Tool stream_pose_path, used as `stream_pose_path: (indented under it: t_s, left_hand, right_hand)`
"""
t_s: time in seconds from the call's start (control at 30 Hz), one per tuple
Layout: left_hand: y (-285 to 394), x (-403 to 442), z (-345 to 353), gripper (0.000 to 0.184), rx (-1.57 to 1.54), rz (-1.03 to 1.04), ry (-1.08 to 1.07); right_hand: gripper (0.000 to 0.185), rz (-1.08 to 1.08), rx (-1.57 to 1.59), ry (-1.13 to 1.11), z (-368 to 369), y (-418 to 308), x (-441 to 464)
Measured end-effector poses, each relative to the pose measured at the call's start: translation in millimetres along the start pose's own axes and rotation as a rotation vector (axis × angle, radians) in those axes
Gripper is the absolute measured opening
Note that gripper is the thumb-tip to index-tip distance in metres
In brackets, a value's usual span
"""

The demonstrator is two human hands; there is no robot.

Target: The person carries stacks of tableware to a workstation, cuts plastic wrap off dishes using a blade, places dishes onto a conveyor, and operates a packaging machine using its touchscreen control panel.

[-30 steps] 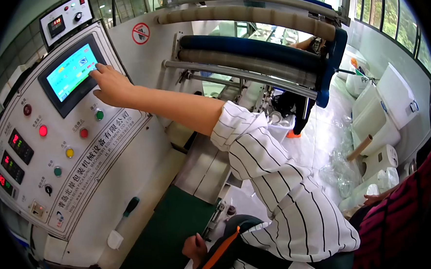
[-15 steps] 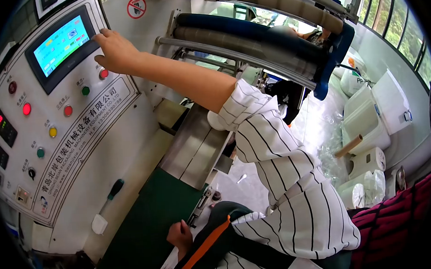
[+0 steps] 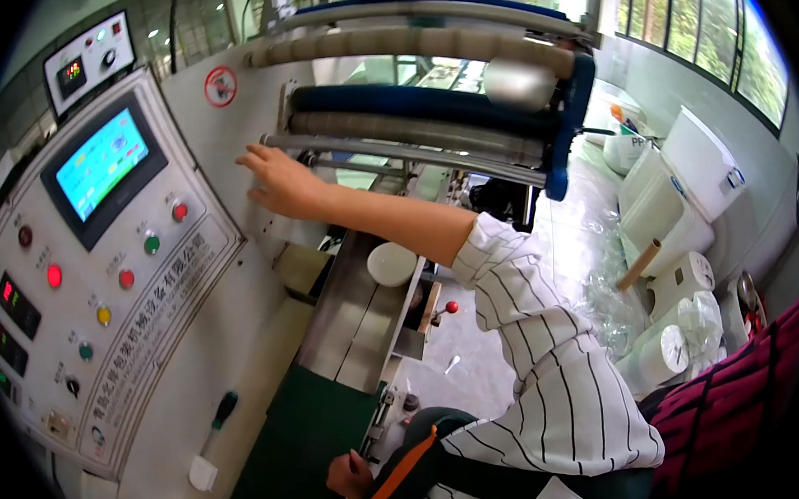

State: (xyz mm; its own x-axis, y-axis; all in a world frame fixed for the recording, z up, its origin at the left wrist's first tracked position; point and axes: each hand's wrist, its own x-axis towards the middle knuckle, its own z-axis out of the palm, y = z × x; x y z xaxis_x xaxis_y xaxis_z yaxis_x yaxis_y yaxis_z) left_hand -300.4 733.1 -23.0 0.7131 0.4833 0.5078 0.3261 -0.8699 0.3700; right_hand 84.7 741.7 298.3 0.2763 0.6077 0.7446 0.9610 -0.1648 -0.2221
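My right hand (image 3: 286, 181) reaches across in front of the control panel and holds nothing, its fingers stretched out and apart. It hovers by the left end of the metal roller bar (image 3: 413, 160), right of the panel's lit touchscreen (image 3: 102, 167); contact with the bar cannot be made out. Under my right forearm, a round white dish (image 3: 391, 264) sits on the metal plate (image 3: 336, 334) of the conveyor. Low in view, my left hand (image 3: 349, 477) is curled at the edge of the green belt (image 3: 288, 445); what its fingers hold, if anything, is hidden.
Buttons and red displays cover the control panel (image 3: 136, 308). A green-handled scraper (image 3: 213, 440) lies on the ledge below it. Wrapped rollers (image 3: 411, 127) span the machine ahead. To the right are white bins (image 3: 659, 200), film rolls (image 3: 658, 358) and a cardboard tube (image 3: 640, 266).
My right hand has left the touchscreen's right edge and moved right towards the roller bar. The view has shifted, and the white dish shows more fully. My left hand stays curled by the belt.
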Motion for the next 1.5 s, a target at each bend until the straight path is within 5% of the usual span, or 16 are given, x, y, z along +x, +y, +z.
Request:
stream_pose_path:
  t_s: [0.2,0.23,0.33,0.6,0.67,0.73,0.8,0.87,0.97,1.1,1.5]
  left_hand:
    - [-1,0,-3,0.023,-0.088,0.045,0.02]
    - [6,2,-9,0.013,-0.078,0.121,0.178]
    - [4,-2,-3,0.022,-0.105,0.088,0.222]
    - [24,3,-32,0.024,-0.252,0.044,0.203]
    - [28,1,-42,0.023,-0.282,0.029,0.168]
    - [27,4,-41,0.022,-0.329,0.074,0.158]
    - [14,-1,-31,0.014,-0.277,0.109,0.134]
    - [14,3,-27,0.014,-0.254,0.097,0.118]
    - [14,0,-23,0.014,-0.23,0.066,0.103]
    - [7,-5,-14,0.015,-0.211,0.06,0.068]
    - [35,9,-33,0.027,-0.118,-0.118,-0.043]
  right_hand:
    - [0.051,-0.032,-0.048,0.045,-26,-21,2]
    - [0.051,-0.034,-0.056,0.045,-30,-25,0]
    - [0.051,-0.019,-0.087,0.01,-47,-42,-16]
    - [0.053,-0.093,-0.137,-0.089,-57,-89,-71]
    - [0.055,-0.275,-0.06,-0.09,-30,-103,-74]
    - [0.047,-0.515,0.136,-0.369,-30,-195,-103]
    - [0.026,-1.049,0.527,-0.429,-59,-263,-140]
    - [0.02,-1.105,0.878,-0.713,-69,-271,-179]
    - [0.022,-0.694,0.271,-0.727,-90,-233,-185]
    - [0.026,-0.717,0.52,-0.642,-71,-210,-206]
    - [0.029,-0.58,0.444,-0.533,-109,-175,-179]
